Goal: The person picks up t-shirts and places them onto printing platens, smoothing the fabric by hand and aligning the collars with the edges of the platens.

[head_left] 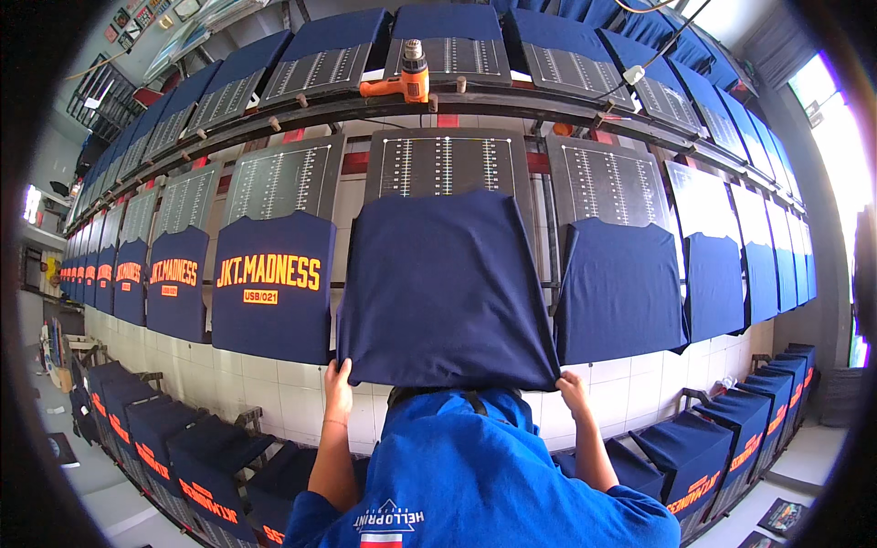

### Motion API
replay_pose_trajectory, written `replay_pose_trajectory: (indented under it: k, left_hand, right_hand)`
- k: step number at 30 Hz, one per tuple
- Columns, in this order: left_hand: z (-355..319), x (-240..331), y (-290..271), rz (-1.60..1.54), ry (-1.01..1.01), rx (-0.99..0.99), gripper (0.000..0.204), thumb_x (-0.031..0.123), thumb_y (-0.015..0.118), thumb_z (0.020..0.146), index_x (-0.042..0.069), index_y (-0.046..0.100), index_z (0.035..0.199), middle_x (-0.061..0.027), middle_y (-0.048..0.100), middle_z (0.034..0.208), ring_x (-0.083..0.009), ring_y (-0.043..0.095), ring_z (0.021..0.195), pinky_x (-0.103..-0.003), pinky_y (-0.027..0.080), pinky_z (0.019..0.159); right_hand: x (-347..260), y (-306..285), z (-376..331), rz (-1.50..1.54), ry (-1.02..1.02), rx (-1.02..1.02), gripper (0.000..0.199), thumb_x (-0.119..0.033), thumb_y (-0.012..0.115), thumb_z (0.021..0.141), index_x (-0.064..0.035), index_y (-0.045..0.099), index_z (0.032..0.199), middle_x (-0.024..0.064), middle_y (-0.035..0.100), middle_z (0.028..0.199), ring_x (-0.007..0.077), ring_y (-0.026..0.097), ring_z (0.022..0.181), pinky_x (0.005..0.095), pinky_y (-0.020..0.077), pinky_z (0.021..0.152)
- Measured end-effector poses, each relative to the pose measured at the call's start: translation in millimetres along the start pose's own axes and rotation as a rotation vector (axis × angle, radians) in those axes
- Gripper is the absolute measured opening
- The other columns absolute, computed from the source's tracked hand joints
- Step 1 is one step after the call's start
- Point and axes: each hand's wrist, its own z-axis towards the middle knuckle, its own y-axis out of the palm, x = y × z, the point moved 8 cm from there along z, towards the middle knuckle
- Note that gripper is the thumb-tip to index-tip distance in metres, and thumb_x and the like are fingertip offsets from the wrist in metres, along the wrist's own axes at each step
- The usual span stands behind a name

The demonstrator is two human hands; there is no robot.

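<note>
A plain navy T-shirt (445, 283) is stretched over the dark board (448, 164) in front of me, its far edge leaving the board's ruled end bare. My left hand (338, 377) pinches the shirt's near left corner, and my right hand (573, 390) pinches the near right corner. Between them the lower hem hangs just above my waist, with soft folds toward the corners. On the neighbouring board to the left lies a navy shirt (271, 324) with orange and yellow print. To the right, another navy shirt (621, 292) shows no print.
An orange heat gun (402, 78) rests on the dark metal rail (320, 98) beyond my board. Several boards with navy shirts run along both sides and in a far row. Behind me stands another row with printed shirts (210, 475). A white cable plug (634, 75) hangs at the far right.
</note>
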Motion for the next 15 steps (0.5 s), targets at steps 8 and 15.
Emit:
replay_pose_trajectory:
  k: [8,15]
  left_hand:
    - [-35.5,-32.5,-52.8,0.431,-0.106,-0.077,0.021,0.021,0.068,0.095,0.010,0.052,0.086,0.0061,0.048,0.080,-0.0040,0.046,0.078,-0.026,0.042,0.071]
    - [10.9,117.7,111.2,0.939,0.753,0.029,0.022,0.002,0.062,0.090,0.002,0.061,0.111,-0.0165,0.061,0.101,-0.0364,0.058,0.095,-0.046,0.047,0.083]
  right_hand:
    - [116.6,25.2,-5.3,-0.846,0.130,-0.470,0.037,-0.029,0.069,0.077,-0.0046,0.076,0.104,0.0206,0.074,0.099,0.0377,0.070,0.099,0.0458,0.0543,0.086]
    - [-166.0,39.4,20.1,-0.590,-0.370,-0.260,0.035,-0.042,0.068,0.084,-0.0071,0.068,0.086,0.0213,0.068,0.086,0.0393,0.067,0.083,0.0480,0.0540,0.075]
